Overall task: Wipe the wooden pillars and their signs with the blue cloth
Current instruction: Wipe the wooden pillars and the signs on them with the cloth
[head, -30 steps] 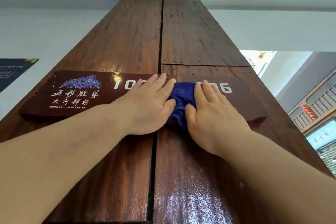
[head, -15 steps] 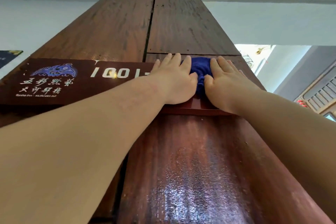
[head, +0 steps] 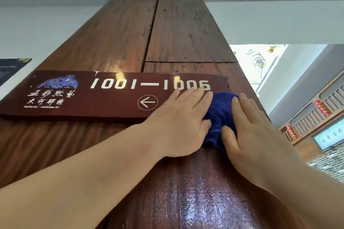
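Observation:
A tall dark wooden pillar (head: 178,29) rises to the ceiling in front of me. A reddish-brown sign (head: 104,98) reading 1001—1006, with an arrow pointing left and a blue emblem, is fixed across it. The bunched blue cloth (head: 218,115) lies against the sign's lower right end and the pillar. My left hand (head: 182,122) presses flat on the cloth's left side, fingers straight over the sign. My right hand (head: 249,128) presses flat on its right side, fingers straight. Most of the cloth is hidden between the two hands.
White walls and ceiling surround the pillar. A dark poster (head: 11,69) hangs on the wall at left. At right is a bright opening with a hanging lamp (head: 258,59), wooden lattice panelling with red ornaments (head: 320,106) and a framed screen (head: 329,135).
Both hands and the cloth have slid from the sign's middle to its right end and lower edge. The digits and the arrow, covered before, now show.

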